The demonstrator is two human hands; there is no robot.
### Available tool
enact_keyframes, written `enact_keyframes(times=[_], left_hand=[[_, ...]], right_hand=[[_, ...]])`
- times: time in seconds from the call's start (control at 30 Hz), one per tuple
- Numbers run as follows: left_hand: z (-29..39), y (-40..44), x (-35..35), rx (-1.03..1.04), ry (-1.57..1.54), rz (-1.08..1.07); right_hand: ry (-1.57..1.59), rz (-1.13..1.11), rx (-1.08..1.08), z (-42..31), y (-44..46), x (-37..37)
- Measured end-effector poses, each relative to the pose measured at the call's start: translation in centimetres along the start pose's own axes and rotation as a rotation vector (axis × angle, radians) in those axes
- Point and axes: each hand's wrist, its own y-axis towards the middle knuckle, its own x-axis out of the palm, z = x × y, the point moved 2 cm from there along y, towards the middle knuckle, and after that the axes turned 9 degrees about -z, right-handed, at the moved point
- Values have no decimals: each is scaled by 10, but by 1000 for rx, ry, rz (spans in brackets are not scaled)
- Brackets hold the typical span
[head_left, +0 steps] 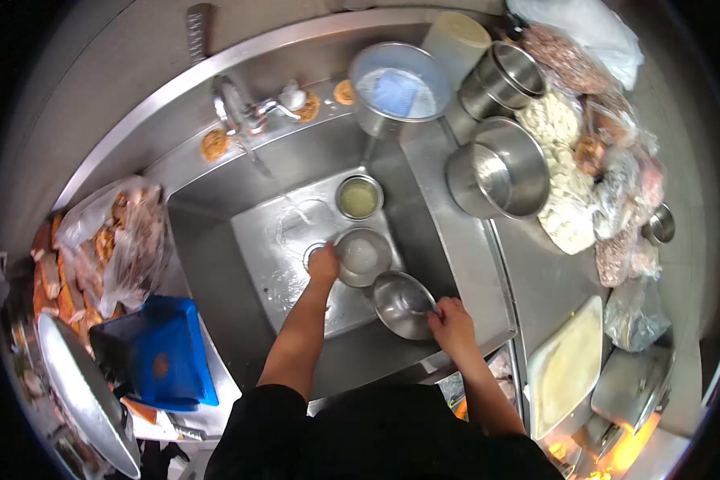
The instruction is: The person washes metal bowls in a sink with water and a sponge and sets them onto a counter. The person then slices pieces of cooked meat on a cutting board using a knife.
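Steel bowl [403, 306], lower centre: gripped by right hand [450, 322]. Left hand [323, 264], centre: perhaps touched round pot [363, 256]; finger closure was unclear.

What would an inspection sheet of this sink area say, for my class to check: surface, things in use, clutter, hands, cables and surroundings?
Surface: metal sink, its floor shiny and apparently wet.
Things in use: tilted metal bowl; round metal pan beside it; small container of yellowish liquid.
Clutter: blue bin and bagged food on the left; large metal pot, more bags and a pale tray on the right.
Hands: right hand grips the tilted bowl's rim; left hand is low in the sink, beside the pan, fingertips unclear.
Cables: nothing seen.
Surroundings: faucet behind the sink; flames at the lower right.
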Motion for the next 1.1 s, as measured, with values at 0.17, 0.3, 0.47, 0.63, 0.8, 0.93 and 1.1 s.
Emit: enact_keyframes(times=[0.17, 0.3, 0.47, 0.63, 0.8, 0.93, 1.1], left_hand=[[-13, 11, -49, 110, -225, 81], [-104, 60, -89, -110, -644, 76], [-100, 57, -172, -9, -633, -130], [-54, 97, -200, 467, -62, 9], [58, -13, -266, 393, 446, 215], [44, -50, -267, 639, 404, 709], [41, -75, -265, 677, 428, 739]], right_hand=[[74, 30, -38, -3, -6, -5], [93, 43, -50, 1, -11, -13], [181, 10, -25, -5, -13, -18], [104, 5, -86, -16, -10, -20], [87, 21, -121, -24, -4, -21], [66, 68, -133, -31, 0, -25], [-73, 94, -352, -59, 31, -20]])
